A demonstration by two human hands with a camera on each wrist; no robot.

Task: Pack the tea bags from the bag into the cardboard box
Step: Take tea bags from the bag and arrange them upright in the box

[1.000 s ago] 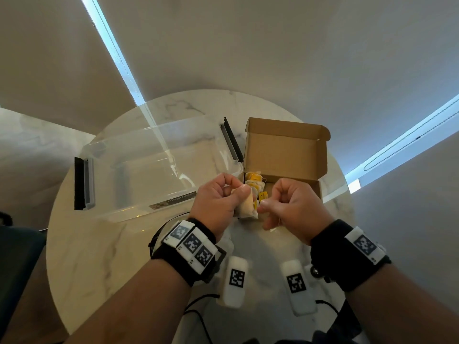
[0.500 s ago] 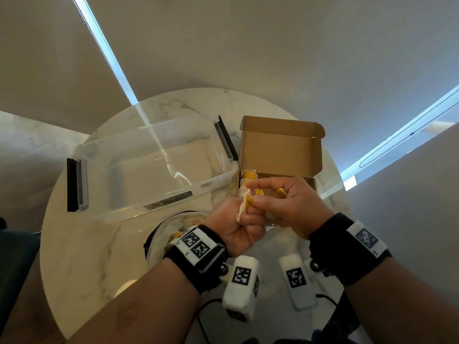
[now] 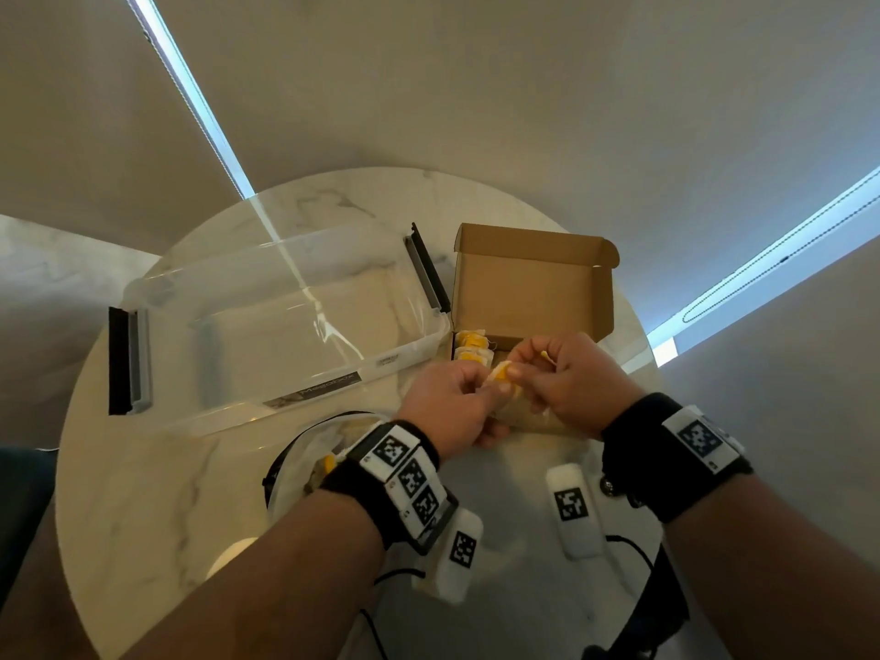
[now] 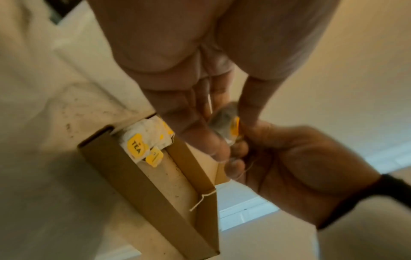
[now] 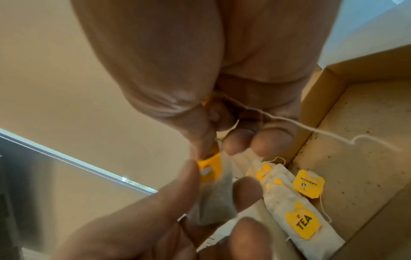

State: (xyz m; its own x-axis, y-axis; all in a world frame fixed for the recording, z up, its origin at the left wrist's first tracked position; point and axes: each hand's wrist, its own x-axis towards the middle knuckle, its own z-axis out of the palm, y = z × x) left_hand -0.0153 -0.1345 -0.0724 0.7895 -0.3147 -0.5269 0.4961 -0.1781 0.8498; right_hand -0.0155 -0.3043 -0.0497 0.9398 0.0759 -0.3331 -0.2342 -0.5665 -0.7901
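Over cardboard box (image 3: 533, 288), both hands apparently pinching tea bag (image 5: 213, 198)

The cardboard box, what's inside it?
Inside the cardboard box lie a few white tea bags with yellow tags at one end, a loose string, and dark specks on the floor. The hands hide the near part in the head view, so the exact count is unclear.
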